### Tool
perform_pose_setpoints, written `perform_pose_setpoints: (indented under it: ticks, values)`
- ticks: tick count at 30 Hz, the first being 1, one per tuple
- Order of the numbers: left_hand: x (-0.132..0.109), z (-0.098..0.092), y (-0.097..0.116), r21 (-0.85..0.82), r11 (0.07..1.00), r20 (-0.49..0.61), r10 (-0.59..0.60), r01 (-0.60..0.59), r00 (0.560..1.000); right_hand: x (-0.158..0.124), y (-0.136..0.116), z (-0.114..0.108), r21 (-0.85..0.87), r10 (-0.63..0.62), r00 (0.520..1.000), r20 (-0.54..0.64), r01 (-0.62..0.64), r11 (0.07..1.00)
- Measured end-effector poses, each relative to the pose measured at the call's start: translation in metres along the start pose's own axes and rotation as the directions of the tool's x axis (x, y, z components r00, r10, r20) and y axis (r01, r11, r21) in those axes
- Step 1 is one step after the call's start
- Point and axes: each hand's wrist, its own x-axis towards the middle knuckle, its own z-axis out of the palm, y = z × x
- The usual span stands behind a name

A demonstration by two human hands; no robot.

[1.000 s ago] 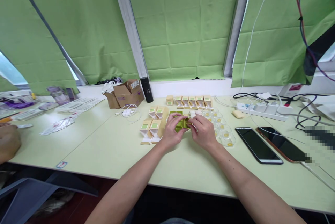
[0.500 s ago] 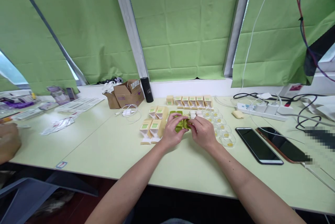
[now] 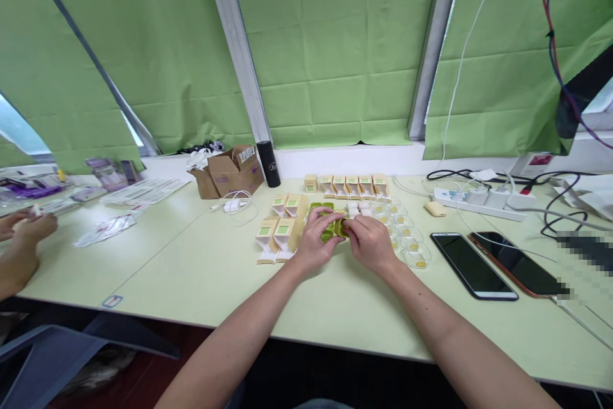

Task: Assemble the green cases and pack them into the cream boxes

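Observation:
A small olive-green container (image 3: 339, 228) is held between my two hands, above the table. My left hand (image 3: 316, 238) is closed around its left side, with the thumb at its lower edge. My right hand (image 3: 371, 240) pinches its right side; the fingertips partly hide it. More green pieces (image 3: 322, 207) lie just behind my left hand. Left of it stand several cream boxes (image 3: 282, 230) with green labels and open flaps. Clear plastic domed pieces with yellow spots (image 3: 412, 247) lie to the right of my right hand, and small white pieces (image 3: 359, 206) behind it.
A row of cream boxes (image 3: 353, 186) stands at the back. Two phones (image 3: 474, 266) and a power strip (image 3: 479, 200) with cables lie on the right. A cardboard box (image 3: 237, 171) and black bottle (image 3: 269, 164) stand back left. A co-worker's hands (image 3: 31, 227) are at far left.
My hands stay in nearly the same place, with the right fingers shifted slightly on the green container. At far left, the co-worker's hands have come further into view, raised and holding something small and pale.

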Motion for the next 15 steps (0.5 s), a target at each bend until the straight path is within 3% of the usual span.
perform_pose_setpoints:
  ticks: [8,15]
  values:
    - [0.0024,-0.0015,-0.0029,0.037,0.996,-0.023,0.077,-0.076,0.997,0.0017,0.0021,-0.0064,0.052,-0.024,1.0,-0.012,0.025,0.998]
    - [0.0037,-0.0032,-0.0061,0.12,0.991,-0.091,0.068,-0.057,0.994,0.0023,-0.0004,-0.0088,0.161,0.055,0.998,-0.019,-0.051,0.986]
